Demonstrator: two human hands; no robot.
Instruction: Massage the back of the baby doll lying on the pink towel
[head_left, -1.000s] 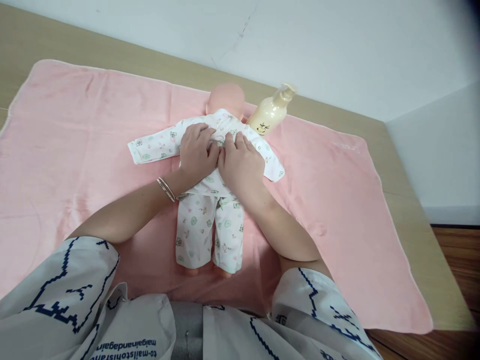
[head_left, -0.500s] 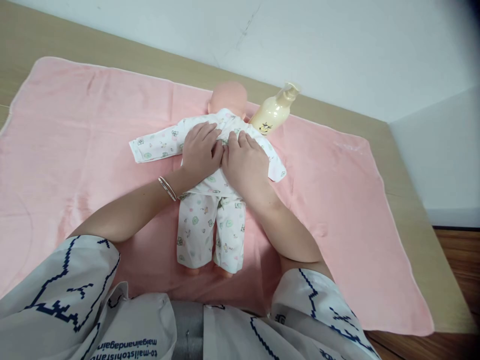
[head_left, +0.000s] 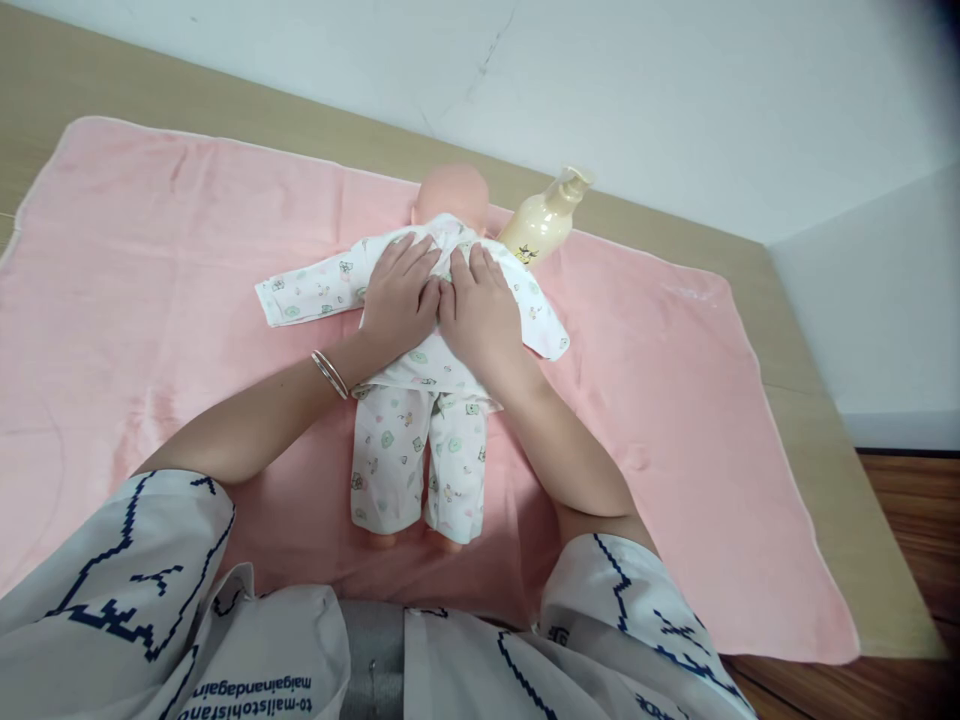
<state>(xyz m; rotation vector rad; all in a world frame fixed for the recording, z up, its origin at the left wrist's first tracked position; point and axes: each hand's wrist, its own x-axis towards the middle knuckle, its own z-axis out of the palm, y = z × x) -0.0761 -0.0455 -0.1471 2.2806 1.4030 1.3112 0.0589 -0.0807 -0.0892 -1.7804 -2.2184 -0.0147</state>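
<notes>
A baby doll [head_left: 388,455] lies on a pink cloth [head_left: 652,430], the back of its bald head toward me and its feet nearest my body. It wears a white printed top and matching trousers, with the arms spread sideways. My left hand [head_left: 400,297] rests flat on the left part of its upper back, fingers stretched toward the shoulder. Beside it, my right hand [head_left: 480,315] lies flat on the right part of the back. The thumbs meet or nearly touch near the middle. Both palms are hidden against the top.
A cream pump bottle [head_left: 541,220] leans or lies by the doll's head, to the right. The cloth covers much of a wooden table [head_left: 825,450], which runs along a white wall [head_left: 637,100]. Brown flooring [head_left: 915,510] shows past the table's right edge.
My right hand has slid slightly upward on the doll's back, its fingers nearer the shoulder. My left hand has shifted up only a little. The whole view has drifted slightly.
</notes>
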